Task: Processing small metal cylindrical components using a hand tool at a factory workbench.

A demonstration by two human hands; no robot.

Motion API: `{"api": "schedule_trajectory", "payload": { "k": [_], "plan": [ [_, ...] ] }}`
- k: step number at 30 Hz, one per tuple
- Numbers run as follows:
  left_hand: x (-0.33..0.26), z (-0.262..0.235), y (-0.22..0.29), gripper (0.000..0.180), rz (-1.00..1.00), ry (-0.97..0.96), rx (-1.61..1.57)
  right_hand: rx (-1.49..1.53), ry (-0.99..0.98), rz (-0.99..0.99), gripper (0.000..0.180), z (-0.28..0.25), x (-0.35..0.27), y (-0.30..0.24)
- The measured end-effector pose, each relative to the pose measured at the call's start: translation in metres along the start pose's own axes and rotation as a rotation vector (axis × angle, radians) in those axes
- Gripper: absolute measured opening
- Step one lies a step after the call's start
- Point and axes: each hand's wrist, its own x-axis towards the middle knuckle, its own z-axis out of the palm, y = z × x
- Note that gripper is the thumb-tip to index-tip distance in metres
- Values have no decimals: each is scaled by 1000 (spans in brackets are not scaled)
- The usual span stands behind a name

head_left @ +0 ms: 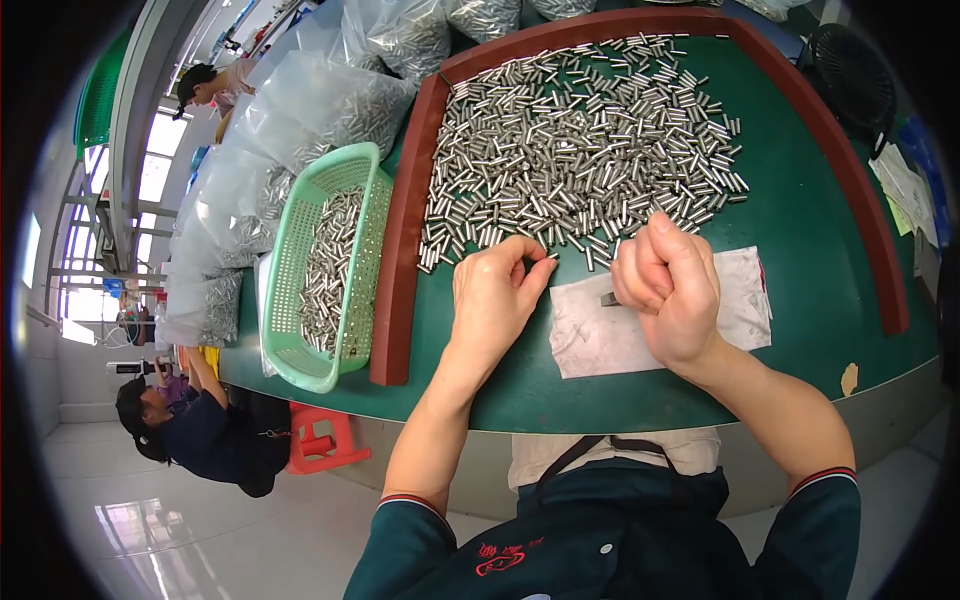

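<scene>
Short, shiny metal pins (580, 140) lie in a broad loose layer on the green tabletop. At the near edge of that layer, my left hand (495, 295) is closed in a pinch, with a small metal pin (553, 257) showing at its thumb and fingertip. My right hand (675, 290) is curled into a fist above a smudged white cloth (590, 345). From under its fingers pokes the end of a grey metal piece (608, 299); the rest is hidden in the fist, so its kind is unclear.
Dark red rails (397, 300) border the pins. A green plastic basket (330, 375) of pins stands left of them. Clear bags (365, 105) of pins line the far left. A black fan (850, 75) sits at the far right. Co-workers (205, 435) and a red stool (325, 440) are on the left.
</scene>
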Motion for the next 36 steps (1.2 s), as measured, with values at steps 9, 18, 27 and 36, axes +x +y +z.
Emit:
{"api": "schedule_trajectory", "payload": {
  "k": [9,18,27,36],
  "plan": [
    [-9,-1,22,8,126,-369,-242,-39,17,-43,42,1,-1,-3],
    [-9,2,21,8,136,-357,-218,6,52,34,43,2,0,-7],
    [-9,3,22,9,159,-338,-211,18,39,37,44,-1,1,-6],
    [-10,3,22,9,184,-332,-189,51,51,62,44,-1,2,-8]
  ]
}}
